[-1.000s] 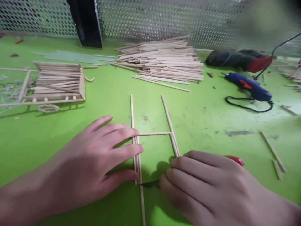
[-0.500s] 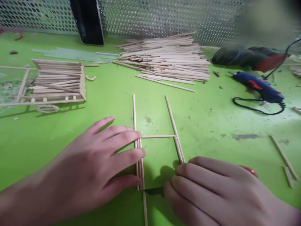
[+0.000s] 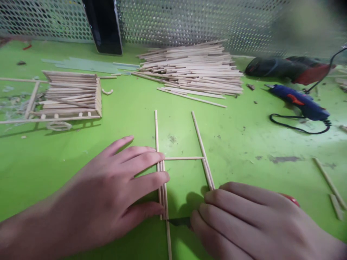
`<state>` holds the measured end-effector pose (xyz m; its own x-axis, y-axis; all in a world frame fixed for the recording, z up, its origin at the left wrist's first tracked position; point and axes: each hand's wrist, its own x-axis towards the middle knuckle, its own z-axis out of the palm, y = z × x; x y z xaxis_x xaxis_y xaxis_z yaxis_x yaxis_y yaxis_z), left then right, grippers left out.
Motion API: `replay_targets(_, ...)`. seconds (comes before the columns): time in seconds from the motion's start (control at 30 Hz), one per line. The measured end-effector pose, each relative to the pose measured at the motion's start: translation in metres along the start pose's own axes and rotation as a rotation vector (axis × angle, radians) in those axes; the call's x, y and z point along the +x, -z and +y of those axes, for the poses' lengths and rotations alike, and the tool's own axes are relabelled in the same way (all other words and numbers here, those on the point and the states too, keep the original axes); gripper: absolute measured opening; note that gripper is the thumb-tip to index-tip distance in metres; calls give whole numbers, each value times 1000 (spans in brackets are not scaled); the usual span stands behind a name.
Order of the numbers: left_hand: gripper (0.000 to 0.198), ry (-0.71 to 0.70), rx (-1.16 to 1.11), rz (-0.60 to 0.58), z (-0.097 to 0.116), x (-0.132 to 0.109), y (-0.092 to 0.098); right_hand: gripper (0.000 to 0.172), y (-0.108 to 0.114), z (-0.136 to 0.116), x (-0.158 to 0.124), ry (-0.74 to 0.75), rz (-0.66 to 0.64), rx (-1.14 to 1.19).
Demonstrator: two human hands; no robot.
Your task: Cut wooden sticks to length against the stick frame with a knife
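Note:
My left hand [image 3: 116, 184] lies with fingers spread, its fingertips and thumb pressing on a bundle of thin wooden sticks [image 3: 162, 193] on the green table. My right hand [image 3: 252, 220] is closed around a knife with a dark blade [image 3: 179, 221]; a bit of its red handle [image 3: 290, 198] shows behind the knuckles. The blade tip touches the longer stick [image 3: 168, 238], just below the ends of the shorter ones. A crosswise stick [image 3: 184, 158] joins the bundle to a slanting pair of sticks [image 3: 203, 155], whose near end disappears under my right hand.
Behind lies a big pile of wooden sticks [image 3: 189, 70]. A small stick-built cart [image 3: 72, 94] stands at left, beside translucent glue sticks [image 3: 92, 65]. A phone [image 3: 104, 27] leans on the perforated screen. A blue glue gun [image 3: 300, 102] and loose sticks [image 3: 328, 180] lie at right.
The whole view has shifted slightly, so everything appears a little lower and further right. Both hands, the knife and the sticks keep nearly the same places relative to one another.

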<state>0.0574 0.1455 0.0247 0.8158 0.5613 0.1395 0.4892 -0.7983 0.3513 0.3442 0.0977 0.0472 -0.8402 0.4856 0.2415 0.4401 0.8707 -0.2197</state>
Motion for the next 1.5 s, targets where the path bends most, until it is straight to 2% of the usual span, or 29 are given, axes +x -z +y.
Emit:
replay_targets(0.23,30,-5,-2,2,1,-2,1,20,-1,0,1,11,-3,-14)
replay_targets(0.57,28,155,-108,24,8,-4,-7,22,-2,-10,0,-16,-27,14)
replay_targets(0.77,24,139,-130,38,10,-4,-8,30,0,-8,11,11,-43,-23)
replay_targets(0.93,39,160,-138,72,12,-5,-10,33,3,-9,12,16,-44,-47)
replay_targets(1.13,38,198,-89,67,11,-5,-11,27,1,-10,12,14,-31,-62)
replay_targets(1.37,54,147,-55,57,3,-4,-9,30,2,-10,12,11,-30,-108)
replay_targets(1.5,48,133,-19,55,-3,-2,-8,30,2,-11,10,11,-38,-127)
